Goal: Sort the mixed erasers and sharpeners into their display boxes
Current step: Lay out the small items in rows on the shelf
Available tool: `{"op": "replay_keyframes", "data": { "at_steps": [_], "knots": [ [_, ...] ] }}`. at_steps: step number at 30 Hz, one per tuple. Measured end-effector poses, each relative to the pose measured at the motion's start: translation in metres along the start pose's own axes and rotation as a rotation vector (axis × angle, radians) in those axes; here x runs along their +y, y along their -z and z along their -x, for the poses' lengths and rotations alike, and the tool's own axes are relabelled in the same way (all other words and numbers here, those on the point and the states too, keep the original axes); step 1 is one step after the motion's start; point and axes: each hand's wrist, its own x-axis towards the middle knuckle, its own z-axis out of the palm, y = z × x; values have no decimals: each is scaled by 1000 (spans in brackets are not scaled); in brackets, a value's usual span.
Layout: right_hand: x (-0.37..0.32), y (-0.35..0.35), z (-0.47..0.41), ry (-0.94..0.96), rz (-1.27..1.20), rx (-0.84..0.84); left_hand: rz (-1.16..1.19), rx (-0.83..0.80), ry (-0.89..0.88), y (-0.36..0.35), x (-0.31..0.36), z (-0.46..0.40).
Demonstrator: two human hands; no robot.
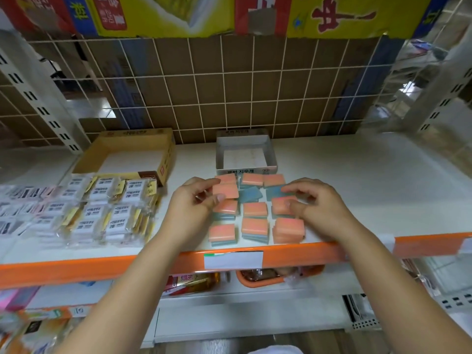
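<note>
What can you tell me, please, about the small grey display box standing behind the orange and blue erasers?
The small grey cardboard display box is a shallow open-topped tray with low walls. It looks empty, its pale floor showing. Black Korean lettering runs along its front wall, and its back flap is lettered too. It stands upright on the white shelf, near the wire grid behind. The nearest erasers lie just before its front wall; neither hand touches it.

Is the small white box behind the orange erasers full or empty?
Empty: the white box shows only its bare floor; the orange erasers all lie on the shelf outside it.
</note>
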Motion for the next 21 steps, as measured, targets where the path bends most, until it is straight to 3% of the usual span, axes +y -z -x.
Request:
{"op": "replay_keyframes", "data": {
  "at_steps": [5, 11, 14, 17, 21],
  "knots": [
    [-23, -5, 1, 107, -131, -22, 179, -57, -49, -16, 20, 0],
    [-34, 3, -13, 127, -115, 50, 191, -96, -102, -30, 37, -14],
    [-31, 11, -25, 73, -118, 52, 23, -117, -139, -32, 39, -26],
    [-18, 14, -40, -20, -41, 54, -332, -94, -173, -29, 32, -39],
    [0, 10, -50, -91, 27, 29, -638, -203, -381, -30, 23, -49]
  ]
}}
